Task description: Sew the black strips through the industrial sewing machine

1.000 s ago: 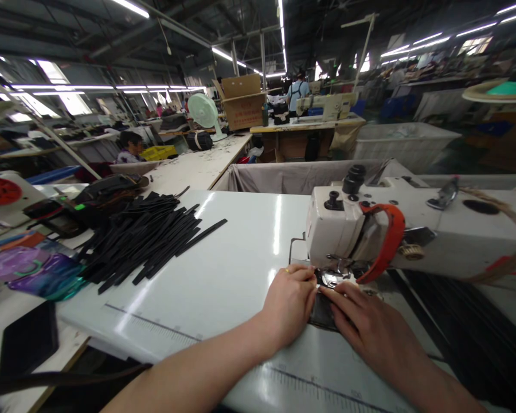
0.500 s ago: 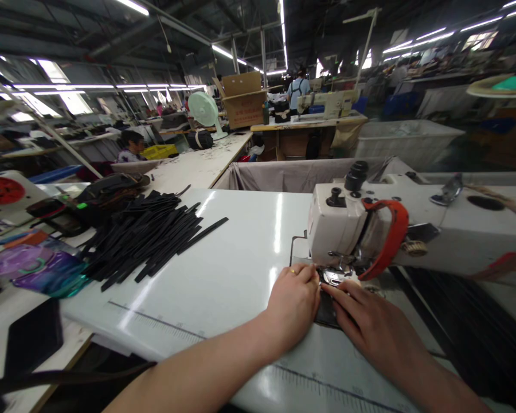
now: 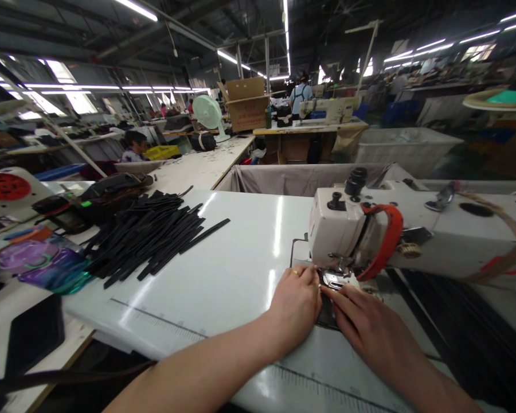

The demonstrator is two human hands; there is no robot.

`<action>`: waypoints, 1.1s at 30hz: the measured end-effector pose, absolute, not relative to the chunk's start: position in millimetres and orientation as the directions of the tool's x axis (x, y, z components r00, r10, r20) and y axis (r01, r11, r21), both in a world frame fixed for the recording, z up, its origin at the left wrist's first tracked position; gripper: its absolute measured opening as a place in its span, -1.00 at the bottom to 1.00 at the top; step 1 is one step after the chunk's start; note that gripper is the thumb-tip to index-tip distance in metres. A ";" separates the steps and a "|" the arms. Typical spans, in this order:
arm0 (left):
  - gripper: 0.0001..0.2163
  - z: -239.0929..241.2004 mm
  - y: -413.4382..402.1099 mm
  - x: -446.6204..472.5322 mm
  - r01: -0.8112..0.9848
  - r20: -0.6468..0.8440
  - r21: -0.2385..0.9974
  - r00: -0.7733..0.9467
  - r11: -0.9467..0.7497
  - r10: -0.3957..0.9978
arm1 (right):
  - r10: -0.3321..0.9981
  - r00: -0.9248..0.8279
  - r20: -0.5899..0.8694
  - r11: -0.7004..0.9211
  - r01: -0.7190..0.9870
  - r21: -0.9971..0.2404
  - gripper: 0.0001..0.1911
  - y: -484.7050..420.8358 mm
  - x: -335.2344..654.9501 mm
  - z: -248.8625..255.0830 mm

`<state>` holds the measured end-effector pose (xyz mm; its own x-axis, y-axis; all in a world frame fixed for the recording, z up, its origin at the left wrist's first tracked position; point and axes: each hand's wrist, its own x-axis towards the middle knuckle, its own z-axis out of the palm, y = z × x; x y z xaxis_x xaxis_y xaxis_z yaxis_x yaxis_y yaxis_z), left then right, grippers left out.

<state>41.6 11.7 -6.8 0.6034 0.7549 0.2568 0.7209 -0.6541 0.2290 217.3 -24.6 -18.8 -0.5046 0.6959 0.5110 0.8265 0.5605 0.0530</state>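
Observation:
A white sewing machine [image 3: 413, 235] with an orange guard stands on the glossy white table [image 3: 223, 269]. Both hands press a small black piece [image 3: 327, 315] flat at the presser foot [image 3: 337, 279]. My left hand [image 3: 294, 307], a ring on one finger, lies curled on the piece's left side. My right hand [image 3: 370, 332] lies on its right side, fingers stretched toward the foot. Most of the piece is hidden between the two hands.
A pile of black strips [image 3: 148, 235] lies on the table's left part, with black bags [image 3: 107, 192] behind and purple items [image 3: 38, 264] at the left edge. A grey fabric bin [image 3: 292, 175] stands behind the table. Other people work at far benches.
The black piece has fed a little further under the foot, and both hands have crept slightly toward the machine. The view has shifted slightly.

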 end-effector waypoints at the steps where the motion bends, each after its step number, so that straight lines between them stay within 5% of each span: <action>1: -0.77 -6.4 11.8 41.4 0.718 0.262 0.232 0.603 -0.656 0.753 | 0.691 -0.509 0.513 0.567 0.822 0.052 -0.68 -24.8 217.7 -18.9; 8: -0.81 -12.3 43.6 32.8 0.669 0.400 0.401 0.487 -0.626 0.777 | 0.692 -0.495 0.526 0.562 0.826 0.038 -0.69 -27.5 220.0 -22.9; 12: -0.82 -16.4 60.9 27.4 0.689 0.308 0.287 0.591 -0.665 0.746 | 0.676 -0.511 0.531 0.568 0.821 0.067 -0.68 -28.1 218.8 -22.4; 18: -0.86 11.2 63.5 4.2 0.880 0.225 0.143 0.417 -0.454 0.880 | 0.671 -0.515 0.534 0.575 0.816 0.064 -0.68 -29.6 219.6 -20.2; 21: -0.92 24.5 54.9 -5.5 0.858 0.051 0.425 0.294 -0.288 0.954 | 0.650 -0.519 0.555 0.617 0.787 0.014 -0.70 -31.1 216.6 -15.1; 23: -0.89 26.2 46.4 -4.5 0.659 -0.117 0.738 0.340 -0.148 0.933 | 0.642 -0.529 0.555 0.659 0.751 -0.047 -0.72 -32.9 212.5 -9.5; 25: -0.87 21.6 38.1 2.9 0.392 -0.269 0.918 0.485 0.069 0.832 | 0.625 -0.544 0.560 0.695 0.714 -0.083 -0.74 -35.1 208.2 -4.8; 29: -0.97 5.1 26.1 23.7 0.238 -0.389 0.921 0.548 0.309 0.740 | 0.532 -0.610 0.588 0.738 0.674 0.031 -0.71 -38.8 205.5 -3.9; 33: -0.92 2.5 18.9 28.7 0.492 -0.073 0.857 0.412 -0.154 0.908 | 0.521 -0.633 0.573 0.711 0.693 0.120 -0.63 -40.3 209.2 -10.5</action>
<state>28.7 18.9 2.5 0.4123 0.9081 -0.0731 0.4921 -0.1544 0.8567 209.2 -40.3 -10.5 -0.6330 0.5206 0.5729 0.6932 0.7106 0.1202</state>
